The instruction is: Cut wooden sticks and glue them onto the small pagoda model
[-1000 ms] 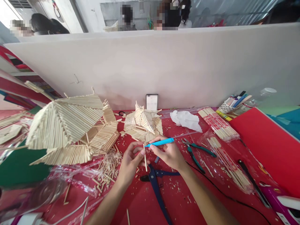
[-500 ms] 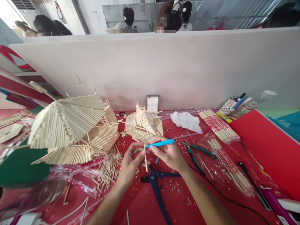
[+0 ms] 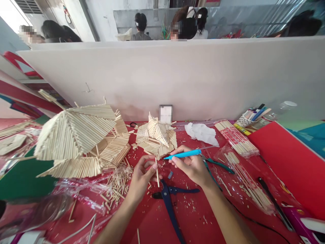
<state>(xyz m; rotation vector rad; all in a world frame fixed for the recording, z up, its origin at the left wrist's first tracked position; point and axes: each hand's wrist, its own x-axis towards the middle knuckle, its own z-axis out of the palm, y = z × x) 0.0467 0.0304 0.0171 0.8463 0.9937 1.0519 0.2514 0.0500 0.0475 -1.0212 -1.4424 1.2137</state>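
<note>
My left hand (image 3: 145, 173) pinches a short wooden stick (image 3: 157, 174) between thumb and fingers, held nearly upright. In my right hand (image 3: 189, 166) is a bright blue pen (image 3: 186, 154), its tip pointing left and a small gap away from the stick. Below the hands lies a dark blue cutting tool (image 3: 166, 195) with its handles spread. Just beyond the hands sits a small star-shaped roof model made of sticks (image 3: 156, 134). A larger stick-built pavilion model (image 3: 73, 130) stands to the left.
Loose cut sticks (image 3: 115, 189) and plastic wrap litter the left side. On the right are teal-handled pliers (image 3: 220, 166), packs of sticks (image 3: 236, 137), a red board (image 3: 289, 162) and a pen cup (image 3: 245, 117). A white partition (image 3: 162, 74) closes off the back, with people beyond it.
My right hand has drawn the blue pen to the right, away from the stick. My left hand keeps the stick in nearly the same place. The view has shifted slightly.
</note>
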